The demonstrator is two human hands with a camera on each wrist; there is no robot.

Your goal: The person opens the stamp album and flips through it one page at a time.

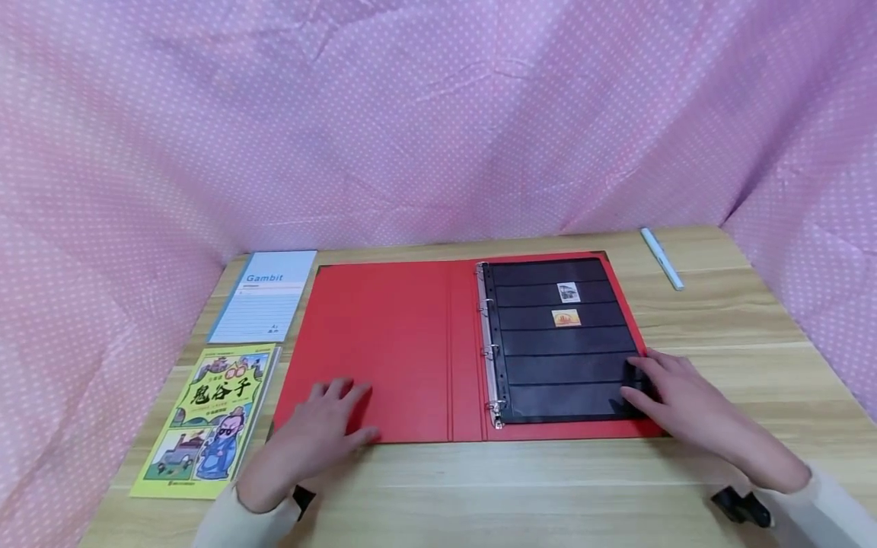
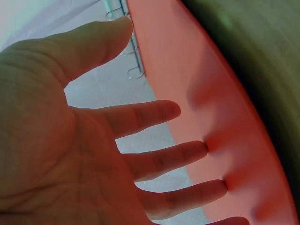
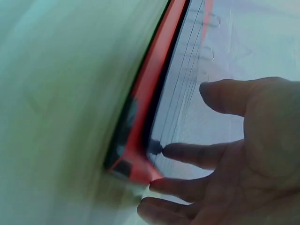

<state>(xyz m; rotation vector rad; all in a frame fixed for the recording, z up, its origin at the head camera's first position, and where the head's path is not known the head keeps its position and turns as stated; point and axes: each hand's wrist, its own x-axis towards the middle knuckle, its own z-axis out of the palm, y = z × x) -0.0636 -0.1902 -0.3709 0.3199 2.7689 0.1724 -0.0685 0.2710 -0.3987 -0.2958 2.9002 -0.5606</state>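
A red ring binder [image 1: 384, 342] lies spread flat on the wooden table, its metal rings [image 1: 488, 350] along the spine. On its right side sits a black stamp page [image 1: 562, 373] with several strips, bearing a grey stamp [image 1: 568, 292] and an orange stamp [image 1: 566, 318]. My left hand [image 1: 318, 422] rests on the lower left of the red cover, fingers spread; fingertips [image 2: 199, 149] touch the cover in the left wrist view. At the lower right corner of the page is my right hand [image 1: 692, 403], with fingertips [image 3: 171, 151] at the page's edge and thumb apart.
Left of the binder lie a yellow-green comic-style book [image 1: 205, 426] and, behind it, a pale blue "Gambit" notebook [image 1: 263, 297]. A light blue pen [image 1: 661, 259] lies at the back right. Pink dotted cloth [image 1: 438, 129] hangs behind the table [image 1: 747, 335].
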